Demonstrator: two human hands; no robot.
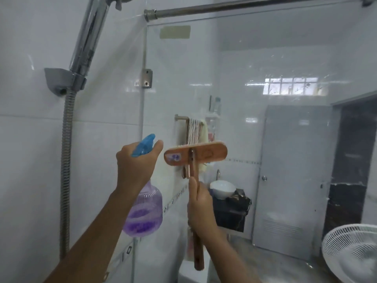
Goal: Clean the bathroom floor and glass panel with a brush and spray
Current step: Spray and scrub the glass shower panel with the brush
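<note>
Left hand (pixel 138 160) gripped the clear plastic spray bottle with purple liquid (pixel 143 213) at its neck, fingers curled round it just under the blue trigger head (pixel 145 145). The bottle was upright and raised in front of the white tiled wall (pixel 30 129), nozzle pointing up and right towards the clear glass shower panel (pixel 265 58).

Right hand (pixel 201 209) gripped the wooden handle of the long-handled scrubbing brush (pixel 195 153) around mid-length, thumb lying up along the shaft. The handle was near vertical. The oblong wooden head was crosswise at the top, back to the camera, bristles facing the panel. Could not tell whether the bristles touched the glass. The brush head sat just right of the left hand, with a small gap between them.

On the wall at left were a chrome hand shower (pixel 89 37) in its grey bracket (pixel 61 80) and a ribbed metal hose (pixel 66 160) hanging down. A metal rod (pixel 244 6) ran along the top. Seen through the glass: a striped towel on a rail (pixel 196 129), a white basin bowl (pixel 222 187) on a dark cabinet, a grey door (pixel 291 180) and a white fan (pixel 353 252) at lower right.
</note>
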